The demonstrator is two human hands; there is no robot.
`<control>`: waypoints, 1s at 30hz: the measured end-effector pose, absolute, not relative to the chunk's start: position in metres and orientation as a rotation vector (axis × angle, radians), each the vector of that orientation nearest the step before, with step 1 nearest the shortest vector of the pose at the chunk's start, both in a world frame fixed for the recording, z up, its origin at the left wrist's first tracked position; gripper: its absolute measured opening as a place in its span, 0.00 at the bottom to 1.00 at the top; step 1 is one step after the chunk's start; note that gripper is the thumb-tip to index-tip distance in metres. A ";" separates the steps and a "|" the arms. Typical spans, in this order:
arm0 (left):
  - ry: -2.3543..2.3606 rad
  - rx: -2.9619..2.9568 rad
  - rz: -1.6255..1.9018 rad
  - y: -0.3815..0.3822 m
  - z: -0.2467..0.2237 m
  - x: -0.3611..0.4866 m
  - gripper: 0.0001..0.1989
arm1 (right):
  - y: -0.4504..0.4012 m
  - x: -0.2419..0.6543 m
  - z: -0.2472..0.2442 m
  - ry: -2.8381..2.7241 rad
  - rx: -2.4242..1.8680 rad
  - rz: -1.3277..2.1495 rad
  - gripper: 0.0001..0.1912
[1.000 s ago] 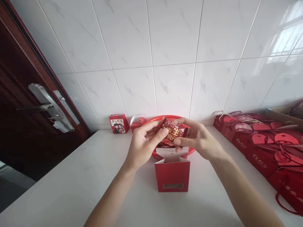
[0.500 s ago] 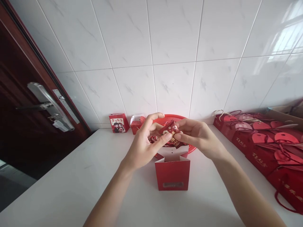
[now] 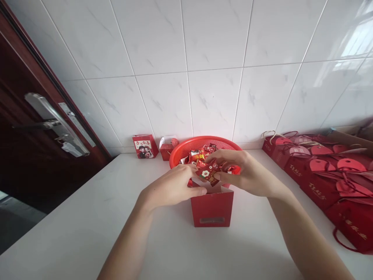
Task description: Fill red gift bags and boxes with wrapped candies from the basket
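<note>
An open red box [image 3: 212,210] with a small window low on its front stands on the white table. Just above its opening, my right hand [image 3: 247,173] pinches a red wrapped candy [image 3: 208,173] with a white flower print. My left hand [image 3: 175,184] is at the box's left upper edge, its thumb over the rim; its other fingers are bent behind the opening and partly hidden, so whether they grip the box is unclear. Behind both hands sits a red basket [image 3: 178,149] holding several wrapped candies [image 3: 198,154].
Two small red boxes, one with a printed couple [image 3: 145,149] and one open [image 3: 166,151], stand at the back left. Several red gift boxes [image 3: 317,190] with cords line the right side. A tiled wall [image 3: 163,101] rises behind; a dark door [image 3: 35,105] is at left.
My left hand has come off the candy and moved down to the box's edge. The candy, now in my right hand alone, is slightly lower, and more of the basket shows.
</note>
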State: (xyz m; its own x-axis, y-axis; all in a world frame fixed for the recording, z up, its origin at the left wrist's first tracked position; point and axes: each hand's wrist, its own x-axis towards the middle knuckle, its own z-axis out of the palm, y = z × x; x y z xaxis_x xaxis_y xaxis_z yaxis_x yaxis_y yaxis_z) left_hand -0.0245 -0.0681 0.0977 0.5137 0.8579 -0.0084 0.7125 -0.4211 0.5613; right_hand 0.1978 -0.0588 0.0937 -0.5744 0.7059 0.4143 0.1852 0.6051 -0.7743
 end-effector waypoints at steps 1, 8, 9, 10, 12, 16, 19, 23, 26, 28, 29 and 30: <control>1.302 2.234 0.341 -0.068 0.099 -0.025 0.15 | -0.059 0.197 0.093 -2.115 -0.711 0.870 0.14; 1.268 2.178 0.213 -0.064 0.106 -0.027 0.19 | -0.064 0.194 0.093 -2.198 -0.823 0.696 0.11; 1.248 2.186 0.211 -0.063 0.106 -0.028 0.18 | -0.065 0.193 0.093 -2.224 -0.847 0.669 0.11; 1.228 2.196 0.211 -0.062 0.105 -0.028 0.18 | -0.066 0.191 0.092 -2.257 -0.870 0.635 0.12; 1.199 2.217 0.211 -0.060 0.104 -0.029 0.18 | -0.069 0.189 0.091 -2.328 -0.902 0.531 0.13; 1.186 2.272 0.221 -0.061 0.103 -0.032 0.22 | -0.076 0.185 0.088 -2.502 -0.875 0.325 0.13; 1.201 2.329 0.241 -0.071 0.105 -0.031 0.24 | -0.084 0.186 0.089 -2.600 -0.898 0.326 0.14; 1.199 2.423 0.226 -0.094 0.107 -0.025 0.19 | -0.096 0.191 0.094 -2.587 -0.973 0.310 0.12; 1.196 2.479 0.232 -0.108 0.106 -0.021 0.11 | -0.103 0.193 0.097 -2.603 -0.943 0.276 0.08; 1.213 2.498 0.233 -0.112 0.106 -0.020 0.10 | -0.105 0.193 0.095 -2.614 -0.903 0.247 0.07; 1.224 2.497 0.218 -0.111 0.106 -0.020 0.09 | -0.105 0.192 0.094 -2.617 -0.884 0.246 0.07; 1.239 2.489 0.196 -0.110 0.107 -0.020 0.09 | -0.104 0.191 0.093 -2.621 -0.869 0.256 0.08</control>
